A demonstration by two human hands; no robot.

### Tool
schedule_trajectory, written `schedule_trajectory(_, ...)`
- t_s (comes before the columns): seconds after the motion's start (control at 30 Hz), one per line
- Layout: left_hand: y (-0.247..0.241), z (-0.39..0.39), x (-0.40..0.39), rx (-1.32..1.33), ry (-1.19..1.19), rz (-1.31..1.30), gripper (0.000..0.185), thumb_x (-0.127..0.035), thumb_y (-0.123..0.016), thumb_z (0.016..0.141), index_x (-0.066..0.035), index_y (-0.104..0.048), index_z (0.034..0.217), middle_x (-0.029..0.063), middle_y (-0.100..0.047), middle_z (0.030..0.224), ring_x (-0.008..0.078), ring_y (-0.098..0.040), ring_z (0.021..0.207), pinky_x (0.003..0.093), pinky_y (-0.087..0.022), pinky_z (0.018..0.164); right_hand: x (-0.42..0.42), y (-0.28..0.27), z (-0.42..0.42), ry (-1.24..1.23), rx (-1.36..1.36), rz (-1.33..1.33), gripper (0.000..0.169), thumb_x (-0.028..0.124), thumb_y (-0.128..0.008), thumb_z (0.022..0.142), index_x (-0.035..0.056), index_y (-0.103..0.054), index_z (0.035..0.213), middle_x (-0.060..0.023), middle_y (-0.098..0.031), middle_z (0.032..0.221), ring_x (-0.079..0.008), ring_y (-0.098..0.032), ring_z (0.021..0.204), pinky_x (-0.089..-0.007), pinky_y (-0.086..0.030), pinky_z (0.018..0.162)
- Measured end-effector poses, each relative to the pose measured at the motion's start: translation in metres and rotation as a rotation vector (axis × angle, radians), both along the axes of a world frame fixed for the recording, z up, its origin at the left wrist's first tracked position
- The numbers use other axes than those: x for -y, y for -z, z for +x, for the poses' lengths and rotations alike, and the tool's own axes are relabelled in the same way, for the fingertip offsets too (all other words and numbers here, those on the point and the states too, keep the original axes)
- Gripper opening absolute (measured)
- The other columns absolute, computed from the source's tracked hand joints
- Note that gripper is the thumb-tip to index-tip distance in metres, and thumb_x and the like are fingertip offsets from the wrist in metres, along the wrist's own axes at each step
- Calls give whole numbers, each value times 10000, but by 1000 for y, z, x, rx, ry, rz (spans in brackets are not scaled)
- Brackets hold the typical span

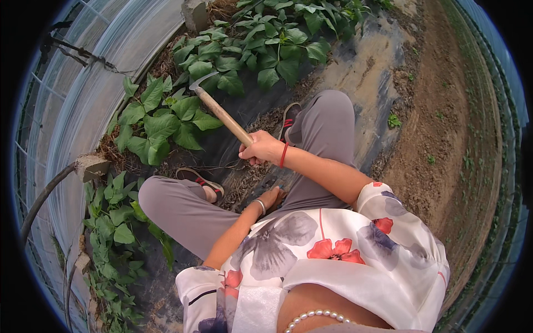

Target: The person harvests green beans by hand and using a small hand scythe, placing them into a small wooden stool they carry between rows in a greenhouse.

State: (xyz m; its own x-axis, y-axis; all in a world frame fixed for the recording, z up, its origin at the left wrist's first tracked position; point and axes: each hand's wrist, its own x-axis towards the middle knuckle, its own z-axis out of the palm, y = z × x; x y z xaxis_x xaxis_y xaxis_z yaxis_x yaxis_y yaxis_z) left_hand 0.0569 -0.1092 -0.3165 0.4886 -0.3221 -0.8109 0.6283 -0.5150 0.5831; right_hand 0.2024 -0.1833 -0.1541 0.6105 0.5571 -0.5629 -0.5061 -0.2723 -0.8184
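My right hand (260,147) grips the lower end of the wooden handle of a sickle (222,116). The tool points up and left, away from my body. Its curved metal blade (204,80) lies over the leaves of a broad-leaved green plant (160,120), and part of the blade blends into the foliage. Low between my thighs is my left hand (270,197), a silver bangle at its wrist. A small teal spot shows by its fingers, too small to identify. The fingers are partly hidden, so their hold is unclear.
Black mulch film (245,102) with dry plant litter covers the bed around my shoes. More leafy plants (270,45) grow ahead. Along the left runs plastic greenhouse sheeting (104,79), with a concrete block (92,166) at its foot. A bare soil strip (429,137) lies to the right.
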Motion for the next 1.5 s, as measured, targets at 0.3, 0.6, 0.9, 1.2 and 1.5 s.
schedule_trajectory(0.3,-21,-20,-8,259,120,69,449,-430,-553,798,-3,-627,916,230,-632,865,338,-613,860,381,-448,741,-21,-7,-10,16,-86,53,169,129,-682,729,3,-577,772,-62,-532,592,-143,-560,512,-270,-404,419)
schedule_trajectory(0.6,13,-4,11,299,257,177,523,-508,-603,710,-20,-667,887,259,-624,896,385,-596,926,393,-457,814,-30,6,-12,-76,-29,-32,223,95,-705,699,-40,-537,758,-78,-551,626,-172,-573,488,-292,-452,414)
schedule_trajectory(0.9,3,82,-47,105,-1095,-811,340,-327,-368,946,-168,-420,1242,25,-543,1118,175,-576,960,337,-465,791,-37,24,-5,-69,434,-316,288,215,-701,651,-21,-596,779,-143,-622,698,-241,-635,686,-333,-497,641)
schedule_trajectory(1.2,-87,98,-58,279,-1355,-850,490,-436,-293,954,-32,-426,1197,91,-547,1112,211,-550,1016,354,-464,861,-43,8,-8,148,639,-118,224,165,-667,701,11,-603,851,-150,-625,750,-275,-623,722,-344,-481,675)
schedule_trajectory(1.5,-132,114,-86,502,-1332,-612,133,-89,-552,883,-48,-428,909,39,-501,679,130,-527,560,263,-488,546,-38,33,-28,-31,1028,-119,369,343,-584,839,22,-581,1021,-130,-590,726,-281,-618,714,-364,-476,630)
